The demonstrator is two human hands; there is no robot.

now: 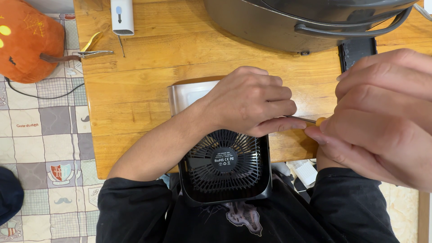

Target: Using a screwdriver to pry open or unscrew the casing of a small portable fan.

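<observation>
Right hand (382,117) pinches a thin screwdriver (302,119); left hand (247,101), fingers curled, steadies the black fan (225,168) at the bench's (135,103) near edge; keep it straight.

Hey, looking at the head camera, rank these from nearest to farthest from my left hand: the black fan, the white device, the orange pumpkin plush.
From the left hand:
1. Black fan, right under it.
2. White device, table's far edge.
3. Orange pumpkin plush, far left, off the table.

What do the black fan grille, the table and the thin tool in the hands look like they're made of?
Fan grille: probably moulded plastic, matte black, with thin even ribs. Table: wood, with visible grain and a glossy varnish. Tool: a thin shiny shaft, likely metal, with an orange tip of handle, perhaps plastic.
</observation>
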